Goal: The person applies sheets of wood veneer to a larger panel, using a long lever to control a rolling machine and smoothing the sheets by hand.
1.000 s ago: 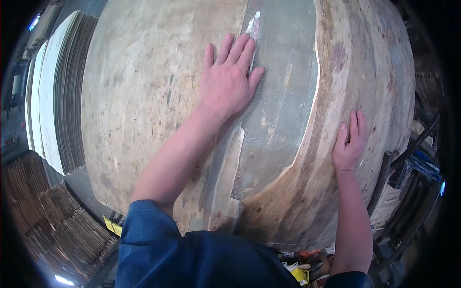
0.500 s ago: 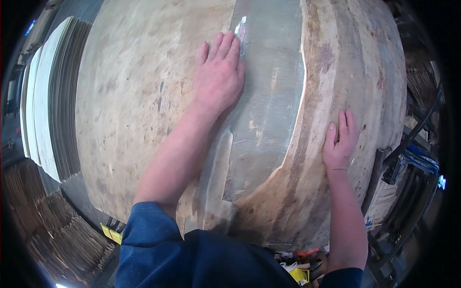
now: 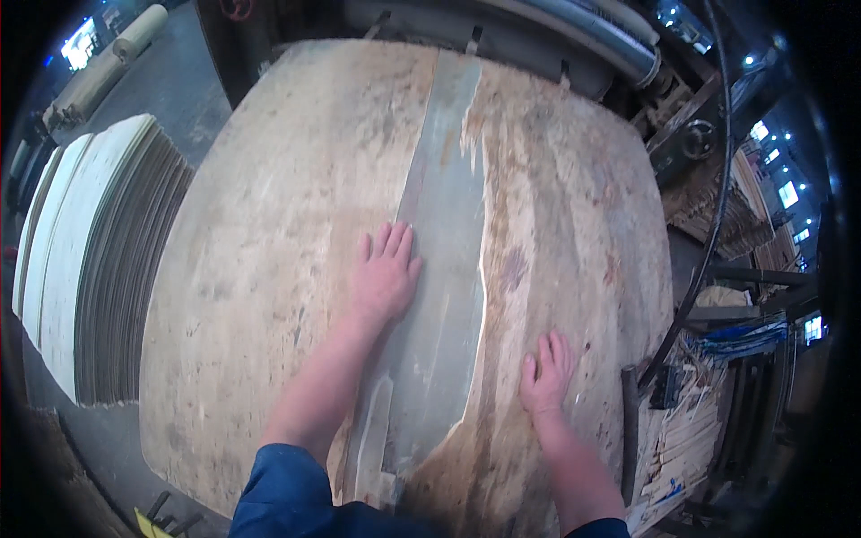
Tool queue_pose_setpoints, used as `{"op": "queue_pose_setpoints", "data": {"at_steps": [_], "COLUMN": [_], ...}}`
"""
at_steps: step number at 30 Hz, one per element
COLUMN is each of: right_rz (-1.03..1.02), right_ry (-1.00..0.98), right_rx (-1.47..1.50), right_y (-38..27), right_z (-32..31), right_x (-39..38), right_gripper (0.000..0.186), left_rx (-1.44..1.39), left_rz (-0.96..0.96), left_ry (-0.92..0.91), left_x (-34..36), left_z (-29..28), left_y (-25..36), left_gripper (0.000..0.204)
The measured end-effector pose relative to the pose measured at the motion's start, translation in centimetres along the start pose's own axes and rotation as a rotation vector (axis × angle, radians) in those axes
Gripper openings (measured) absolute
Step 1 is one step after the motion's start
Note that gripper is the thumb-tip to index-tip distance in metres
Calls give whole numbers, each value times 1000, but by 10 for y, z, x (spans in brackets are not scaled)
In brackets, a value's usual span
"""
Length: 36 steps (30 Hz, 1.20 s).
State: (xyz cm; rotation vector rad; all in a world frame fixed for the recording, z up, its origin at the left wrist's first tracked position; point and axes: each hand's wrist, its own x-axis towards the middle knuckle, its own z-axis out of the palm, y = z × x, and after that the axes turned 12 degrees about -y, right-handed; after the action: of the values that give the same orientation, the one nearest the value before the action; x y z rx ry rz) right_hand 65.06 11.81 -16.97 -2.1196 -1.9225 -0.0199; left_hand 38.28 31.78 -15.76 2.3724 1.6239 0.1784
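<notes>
A large, weathered wooden sheet [image 3: 242,269] fills the middle of the head view, with a long, jagged-edged grey strip [image 3: 439,296] running front to back through it. My left hand [image 3: 384,278] lies open, palm down, at the left edge of that strip. My right hand [image 3: 545,375] rests on the brown wood right of the strip, fingers extended and slightly bent, with nothing visible in it. A narrow pale loose-edged piece [image 3: 375,426] lies in the strip near the front.
A stack of thin sheets [image 3: 90,251] stands at the left. Machinery with a metal roller [image 3: 592,40] runs behind the far edge. A handwheel [image 3: 698,134], a black cable [image 3: 713,233], blue hoses [image 3: 735,341] and more stacks [image 3: 753,215] are at the right. Rolls [image 3: 99,81] lie back left.
The view has tilted up, bringing the far edge and machinery into sight. Both hands sit lower in the picture, still spread on the wood; my left fingers no longer reach a shiny sliver.
</notes>
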Motion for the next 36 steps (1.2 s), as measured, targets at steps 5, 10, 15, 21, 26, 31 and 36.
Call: {"op": "queue_pose_setpoints", "data": {"at_steps": [5, 10, 15, 21, 26, 31, 36], "right_rz": [34, 46, 46, 38, 6, -24, -79], "right_ry": [-15, -43, -80, -62, -51, -42, -46], "right_rx": [10, 25, 54, 21, 24, -10, -11], "right_y": [-1, -4, 2, 4, 4, 4, 7], "right_z": [-11, -11, -5, -5, -1, -5, -4], "right_x": [-9, -4, 3, 10, 6, 3, 6], "right_gripper": [46, 45, 44, 44, 44, 42, 42], "left_rx": [3, -18, -38, -28, 43, 37, 2], "left_rz": [-9, -49, -30, -78, -9, 64, 100], "left_ry": [25, 91, 179, 192, 140, 116, 37], "left_x": [-4, -3, 3, 3, -9, -32, -57], "left_z": [-13, 6, -1, 2, 8, 15, 11], "left_y": [17, 11, 11, 8, 4, 9, 23], "left_gripper": [52, 49, 45, 45, 46, 50, 58]}}
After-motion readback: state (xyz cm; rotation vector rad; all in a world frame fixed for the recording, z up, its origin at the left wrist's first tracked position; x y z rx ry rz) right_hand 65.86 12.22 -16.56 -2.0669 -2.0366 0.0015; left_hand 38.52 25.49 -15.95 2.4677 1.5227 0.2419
